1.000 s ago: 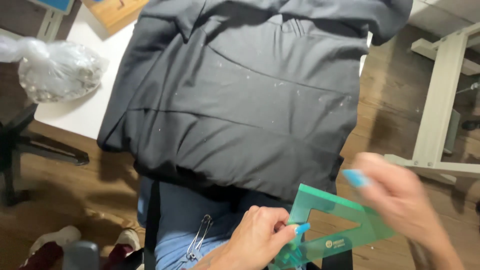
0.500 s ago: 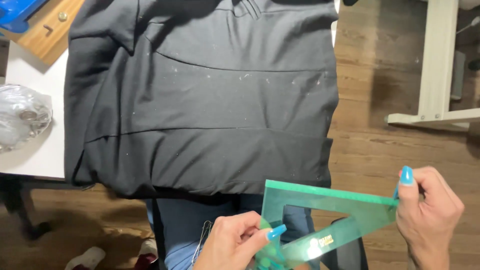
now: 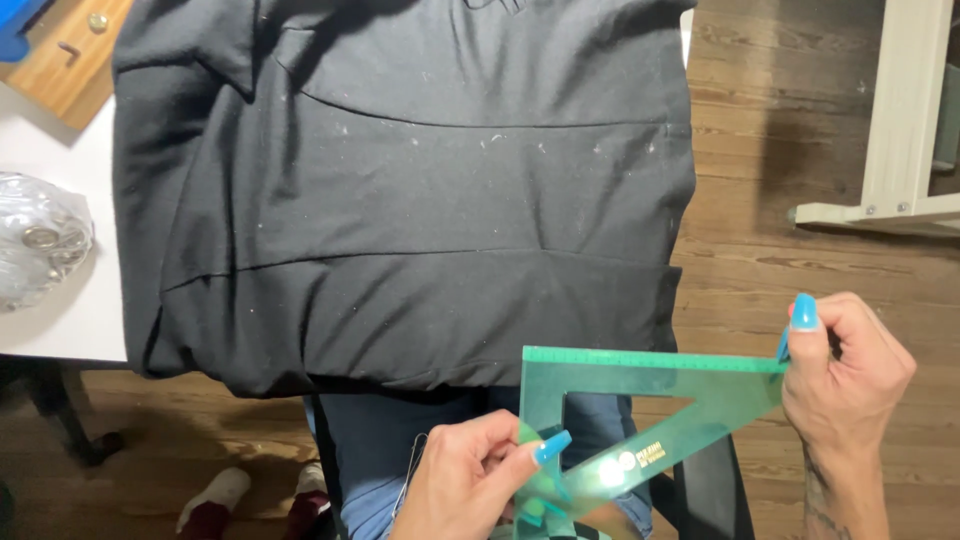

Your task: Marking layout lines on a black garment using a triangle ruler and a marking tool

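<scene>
Green transparent set square (image 3: 640, 400) spanning both hands: right hand (image 3: 845, 370) pinches its far corner, left hand (image 3: 475, 480) grips its lower corner. Black garment (image 3: 400, 200) lies on the white table (image 3: 60, 300) just beyond them.

Two bare hands enter from the bottom edge, with no sleeves, gloves or rings showing. The left hand (image 3: 470, 480) has long nails painted bright turquoise blue, one squared nail clearly visible on the thumb. The right hand (image 3: 845, 375), further right along the bottom edge, wears the same turquoise polish, a long nail showing on one finger. A dark tattoo marks the right forearm just below the wrist; its design is too cut off to make out. Below the left hand, the person's lap shows blue denim jeans (image 3: 385, 455). Left of the jeans, near the floor, are dark maroon shoes with white toes (image 3: 215, 500).
</scene>
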